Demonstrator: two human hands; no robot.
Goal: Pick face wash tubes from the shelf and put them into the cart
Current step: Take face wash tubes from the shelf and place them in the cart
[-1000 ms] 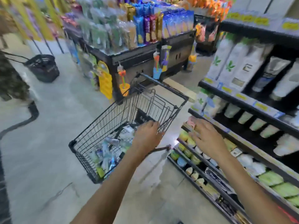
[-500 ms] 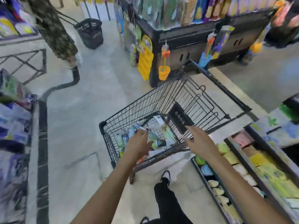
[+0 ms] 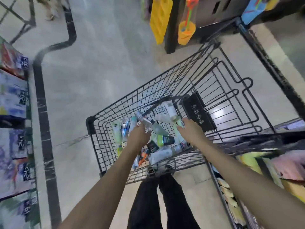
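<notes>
— In the cart [image 3: 105, 129], what's hard to read?
— Labels blur; the shelf [image 3: 270, 164] is cut off right.
— The tubes [image 3: 158, 139]?
— White, green, black, heaped on the basket floor.
— Hands?
— Left hand [image 3: 140, 138] and right hand [image 3: 191, 131] over them, fingers spread, holding nothing.

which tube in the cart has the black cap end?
The pale green tube lying between the two hands, its black cap end pointing right. The other tubes around it show white, silver or orange ends.
</notes>
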